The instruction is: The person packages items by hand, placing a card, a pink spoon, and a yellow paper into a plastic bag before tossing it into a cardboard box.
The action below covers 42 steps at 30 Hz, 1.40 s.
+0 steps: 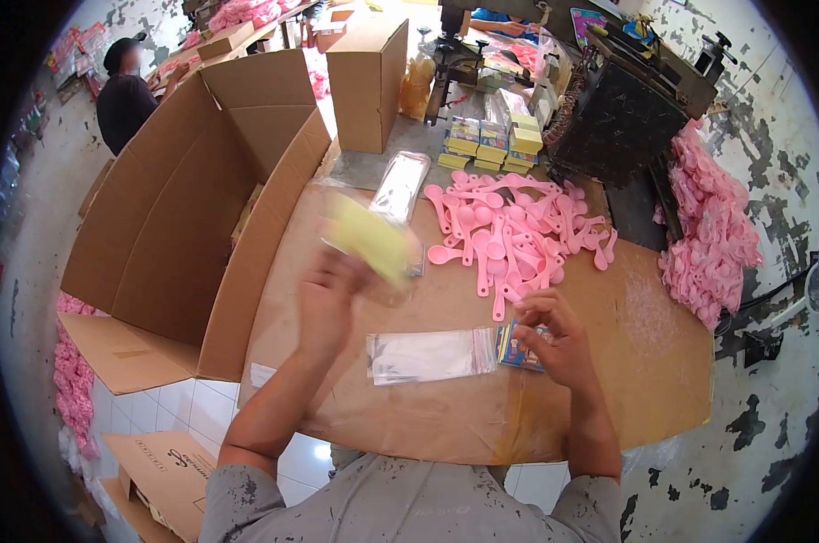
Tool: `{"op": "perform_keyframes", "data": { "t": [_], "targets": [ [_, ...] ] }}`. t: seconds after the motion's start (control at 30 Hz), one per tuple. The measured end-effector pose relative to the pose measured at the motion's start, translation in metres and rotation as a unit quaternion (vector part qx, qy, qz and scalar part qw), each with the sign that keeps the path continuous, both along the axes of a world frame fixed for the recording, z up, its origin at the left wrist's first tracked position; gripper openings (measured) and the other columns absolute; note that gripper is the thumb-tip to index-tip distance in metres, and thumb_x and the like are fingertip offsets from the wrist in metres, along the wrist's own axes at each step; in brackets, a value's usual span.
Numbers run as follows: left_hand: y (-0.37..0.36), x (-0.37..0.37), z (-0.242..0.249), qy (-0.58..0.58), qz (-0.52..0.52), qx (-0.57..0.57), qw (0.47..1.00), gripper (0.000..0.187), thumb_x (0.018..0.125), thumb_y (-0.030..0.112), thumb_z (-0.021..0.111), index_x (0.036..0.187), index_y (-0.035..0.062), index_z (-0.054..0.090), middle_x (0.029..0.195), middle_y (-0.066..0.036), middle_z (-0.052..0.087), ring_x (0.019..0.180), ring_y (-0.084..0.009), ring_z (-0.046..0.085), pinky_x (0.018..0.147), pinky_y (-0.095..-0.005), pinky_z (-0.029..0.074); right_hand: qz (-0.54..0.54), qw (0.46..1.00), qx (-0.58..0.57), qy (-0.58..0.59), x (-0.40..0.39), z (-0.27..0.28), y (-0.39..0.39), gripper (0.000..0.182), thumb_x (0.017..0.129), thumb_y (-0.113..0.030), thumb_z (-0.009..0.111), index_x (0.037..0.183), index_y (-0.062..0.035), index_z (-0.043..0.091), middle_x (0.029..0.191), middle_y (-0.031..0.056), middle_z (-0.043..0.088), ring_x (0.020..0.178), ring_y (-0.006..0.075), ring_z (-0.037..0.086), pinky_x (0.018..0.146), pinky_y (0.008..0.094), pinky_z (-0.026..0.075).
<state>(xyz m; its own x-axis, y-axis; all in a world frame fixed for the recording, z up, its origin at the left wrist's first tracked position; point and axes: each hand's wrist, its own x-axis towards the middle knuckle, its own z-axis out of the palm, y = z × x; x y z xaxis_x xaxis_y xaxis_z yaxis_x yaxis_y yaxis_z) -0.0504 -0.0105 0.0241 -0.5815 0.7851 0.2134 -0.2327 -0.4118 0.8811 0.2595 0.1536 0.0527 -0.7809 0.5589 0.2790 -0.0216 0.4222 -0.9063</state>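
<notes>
My left hand [330,299] is raised over the table and blurred with motion; it holds a yellow packet [373,242] in a clear bag. My right hand [554,337] rests on the brown table [644,362], fingers pinched on a small colourful card or box [516,348]. A stack of clear plastic bags [432,355] lies flat between my two hands, touching the card. Just beyond my right hand lies a heap of pink plastic spoons [516,233].
A big open cardboard carton [192,208] stands at the table's left. Stacked yellow boxes [495,145], a shut carton [366,83] and a dark machine [622,118] stand at the far end. More pink spoons [710,237] are piled right. A person in black [124,98] stands far left.
</notes>
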Motion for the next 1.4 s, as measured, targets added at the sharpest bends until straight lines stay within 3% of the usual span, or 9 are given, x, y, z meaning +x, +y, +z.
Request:
{"op": "perform_keyframes", "data": {
  "t": [0.03, 0.13, 0.3, 0.4, 0.5, 0.67, 0.87, 1.17, 1.4],
  "targets": [
    [0.006, 0.004, 0.036, -0.103, 0.154, 0.055, 0.981, 0.036, 0.109, 0.013, 0.057, 0.141, -0.0042, 0.054, 0.133, -0.011, 0.068, 0.108, -0.0182, 0.072, 0.087, -0.0314, 0.06, -0.018, 0.998, 0.044, -0.047, 0.007, 0.007, 0.006, 0.029, 0.094, -0.002, 0.076, 0.121, 0.0001, 0.067, 0.117, 0.0087, 0.064, 0.092, 0.0168, 0.069, 0.08, 0.0316, 0.055],
    [0.015, -0.008, 0.034, -0.1, 0.196, 0.091, 0.971, 0.044, 0.107, 0.011, 0.06, 0.148, -0.0006, 0.05, 0.134, -0.011, 0.067, 0.105, -0.0181, 0.071, 0.09, -0.032, 0.059, -0.05, 0.98, 0.128, -0.144, 0.022, 0.01, 0.015, 0.026, 0.09, -0.008, 0.079, 0.115, -0.0017, 0.071, 0.107, 0.0093, 0.066, 0.092, 0.0218, 0.069, 0.082, 0.035, 0.055],
    [0.011, 0.015, -0.009, 0.273, -0.066, -0.2, 0.939, 0.041, 0.096, 0.021, 0.077, 0.133, 0.005, 0.066, 0.13, -0.008, 0.065, 0.105, -0.0205, 0.067, 0.086, -0.0371, 0.055, -0.066, 0.929, 0.232, -0.28, 0.041, 0.009, 0.022, 0.031, 0.084, -0.013, 0.083, 0.112, -0.0034, 0.072, 0.107, 0.0107, 0.066, 0.098, 0.0295, 0.066, 0.088, 0.0406, 0.054],
    [0.014, 0.039, -0.024, 0.545, -0.066, -0.105, 0.829, 0.038, 0.087, 0.021, 0.084, 0.121, 0.0082, 0.073, 0.109, -0.009, 0.068, 0.096, -0.0274, 0.067, 0.082, -0.0392, 0.053, -0.058, 0.924, 0.223, -0.305, 0.044, 0.007, 0.024, 0.034, 0.082, -0.014, 0.084, 0.111, -0.0032, 0.071, 0.107, 0.0106, 0.065, 0.103, 0.031, 0.064, 0.092, 0.0423, 0.052],
    [0.014, 0.047, -0.035, 0.612, -0.078, -0.086, 0.782, 0.037, 0.082, 0.017, 0.086, 0.116, 0.0085, 0.073, 0.1, -0.01, 0.064, 0.091, -0.0291, 0.064, 0.084, -0.0389, 0.05, -0.06, 0.933, 0.184, -0.305, 0.044, 0.005, 0.027, 0.034, 0.082, -0.012, 0.083, 0.111, -0.0029, 0.069, 0.105, 0.0103, 0.063, 0.105, 0.0307, 0.062, 0.093, 0.0423, 0.05],
    [0.017, 0.049, -0.038, 0.532, -0.122, -0.144, 0.825, 0.023, 0.086, 0.012, 0.082, 0.107, 0.0078, 0.074, 0.095, -0.009, 0.064, 0.09, -0.0289, 0.063, 0.086, -0.0394, 0.049, -0.075, 0.939, 0.217, -0.257, 0.052, -0.011, 0.04, 0.031, 0.083, -0.005, 0.081, 0.11, -0.0022, 0.067, 0.102, 0.0108, 0.065, 0.097, 0.0295, 0.065, 0.086, 0.0405, 0.052],
    [0.018, 0.049, -0.045, 0.535, -0.126, -0.136, 0.825, 0.022, 0.086, 0.009, 0.08, 0.106, 0.0052, 0.072, 0.094, -0.008, 0.066, 0.088, -0.0288, 0.064, 0.083, -0.0393, 0.051, -0.028, 0.991, -0.031, -0.126, 0.047, -0.005, 0.023, 0.027, 0.087, -0.002, 0.079, 0.112, -0.002, 0.069, 0.104, 0.0113, 0.07, 0.088, 0.0246, 0.069, 0.081, 0.0355, 0.053],
    [0.017, 0.061, -0.04, 0.563, -0.091, -0.133, 0.81, 0.022, 0.085, 0.014, 0.082, 0.104, 0.0058, 0.073, 0.102, -0.009, 0.063, 0.095, -0.0298, 0.063, 0.085, -0.042, 0.05, 0.053, 0.96, 0.23, -0.15, 0.007, -0.026, 0.0, 0.019, 0.086, -0.003, 0.077, 0.104, -0.0074, 0.076, 0.103, 0.0077, 0.069, 0.1, 0.0251, 0.067, 0.091, 0.0394, 0.052],
    [0.016, 0.061, -0.029, 0.577, -0.078, -0.092, 0.808, 0.025, 0.087, 0.021, 0.082, 0.106, 0.0065, 0.074, 0.102, -0.008, 0.064, 0.102, -0.0265, 0.063, 0.088, -0.0405, 0.049, -0.02, 0.98, 0.172, -0.098, 0.012, -0.029, 0.006, 0.022, 0.085, 0.0, 0.077, 0.107, -0.0073, 0.078, 0.103, 0.0079, 0.071, 0.104, 0.0262, 0.065, 0.093, 0.0392, 0.051]
  ]
}}
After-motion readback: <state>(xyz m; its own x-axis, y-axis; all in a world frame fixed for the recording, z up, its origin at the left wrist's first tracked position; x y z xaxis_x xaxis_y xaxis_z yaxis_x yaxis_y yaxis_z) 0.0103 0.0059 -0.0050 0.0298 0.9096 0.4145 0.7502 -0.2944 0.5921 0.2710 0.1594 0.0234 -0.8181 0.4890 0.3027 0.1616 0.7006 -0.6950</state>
